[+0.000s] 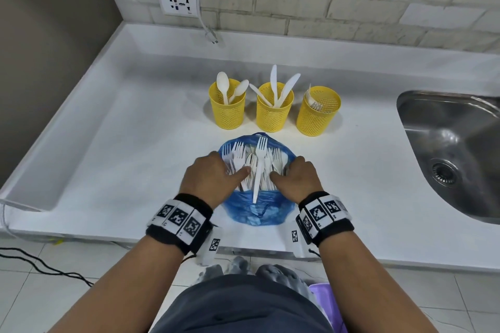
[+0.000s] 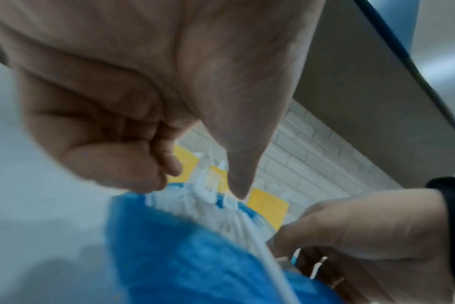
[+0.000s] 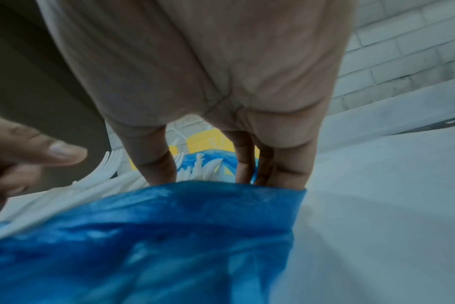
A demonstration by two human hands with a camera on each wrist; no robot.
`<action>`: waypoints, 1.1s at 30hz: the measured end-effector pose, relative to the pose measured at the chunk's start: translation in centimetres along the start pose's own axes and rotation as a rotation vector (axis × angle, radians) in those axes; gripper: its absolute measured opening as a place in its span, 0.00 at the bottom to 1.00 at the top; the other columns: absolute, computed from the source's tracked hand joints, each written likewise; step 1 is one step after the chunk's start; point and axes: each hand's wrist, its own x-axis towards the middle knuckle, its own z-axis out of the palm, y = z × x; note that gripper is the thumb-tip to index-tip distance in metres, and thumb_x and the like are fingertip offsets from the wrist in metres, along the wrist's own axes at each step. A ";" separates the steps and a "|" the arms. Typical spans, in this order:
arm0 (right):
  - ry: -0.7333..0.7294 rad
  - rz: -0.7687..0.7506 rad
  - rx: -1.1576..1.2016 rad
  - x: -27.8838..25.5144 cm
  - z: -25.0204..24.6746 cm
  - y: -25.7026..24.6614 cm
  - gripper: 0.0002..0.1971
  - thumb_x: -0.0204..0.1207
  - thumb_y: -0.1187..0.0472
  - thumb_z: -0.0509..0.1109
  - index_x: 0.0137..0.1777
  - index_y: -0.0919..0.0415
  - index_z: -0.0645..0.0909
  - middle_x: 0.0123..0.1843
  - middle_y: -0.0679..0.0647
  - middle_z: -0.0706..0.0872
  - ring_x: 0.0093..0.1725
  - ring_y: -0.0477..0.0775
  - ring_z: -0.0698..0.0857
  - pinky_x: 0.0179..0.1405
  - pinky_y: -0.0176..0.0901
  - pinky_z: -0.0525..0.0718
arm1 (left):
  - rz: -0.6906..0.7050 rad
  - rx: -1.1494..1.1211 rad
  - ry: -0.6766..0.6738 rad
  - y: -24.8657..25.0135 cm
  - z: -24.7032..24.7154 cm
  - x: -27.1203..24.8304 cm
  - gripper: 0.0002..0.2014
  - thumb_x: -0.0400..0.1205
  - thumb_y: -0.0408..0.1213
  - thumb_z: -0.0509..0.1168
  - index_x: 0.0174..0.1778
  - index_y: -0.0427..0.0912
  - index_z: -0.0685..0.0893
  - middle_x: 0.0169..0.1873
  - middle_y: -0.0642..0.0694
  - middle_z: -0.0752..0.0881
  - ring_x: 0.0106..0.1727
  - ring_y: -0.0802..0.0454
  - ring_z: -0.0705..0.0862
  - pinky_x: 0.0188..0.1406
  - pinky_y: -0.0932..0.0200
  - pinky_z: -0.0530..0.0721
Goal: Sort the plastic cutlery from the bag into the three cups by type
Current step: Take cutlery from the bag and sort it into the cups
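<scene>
I have my left hand [image 1: 209, 178] curled on the forks [image 1: 253, 162] and my right hand [image 1: 296, 177] with fingers tucked inside the blue bag [image 1: 257, 211], gripping its edge. Three yellow cups [image 1: 272, 113] stand just beyond my fingertips.

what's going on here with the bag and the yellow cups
A person is sorting white plastic cutlery out of a blue bag on the counter. Both hands, left hand and right hand, are at the bag's mouth. Three yellow cups already hold spoons, knives and forks.
</scene>
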 end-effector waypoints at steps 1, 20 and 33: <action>-0.014 0.009 0.002 0.1 -0.1 -0.1 0.30 0.74 0.43 0.75 0.64 0.67 0.76 0.61 0.62 0.84 0.62 0.63 0.84 0.55 0.48 0.81 | -0.079 -0.012 -0.040 -0.7 0.0 0.1 0.36 0.74 0.73 0.69 0.56 0.41 0.76 0.52 0.49 0.84 0.56 0.42 0.86 0.45 0.54 0.77; -0.312 0.044 0.474 2.3 -0.8 -1.8 0.28 0.50 0.42 0.88 0.47 0.59 0.94 0.48 0.55 0.96 0.54 0.59 0.94 0.68 0.61 0.87 | 0.070 -0.502 -0.210 0.9 4.0 1.0 0.30 0.71 0.65 0.73 0.69 0.62 0.84 0.59 0.60 0.91 0.59 0.58 0.88 0.62 0.57 0.85; -0.109 -0.139 0.265 1.1 -1.0 -2.1 0.30 0.66 0.56 0.84 0.67 0.59 0.78 0.60 0.53 0.88 0.59 0.56 0.87 0.62 0.50 0.85 | -0.133 -0.714 -0.228 0.3 1.7 0.6 0.15 0.78 0.37 0.80 0.53 0.46 0.80 0.47 0.47 0.90 0.37 0.50 0.93 0.32 0.53 0.92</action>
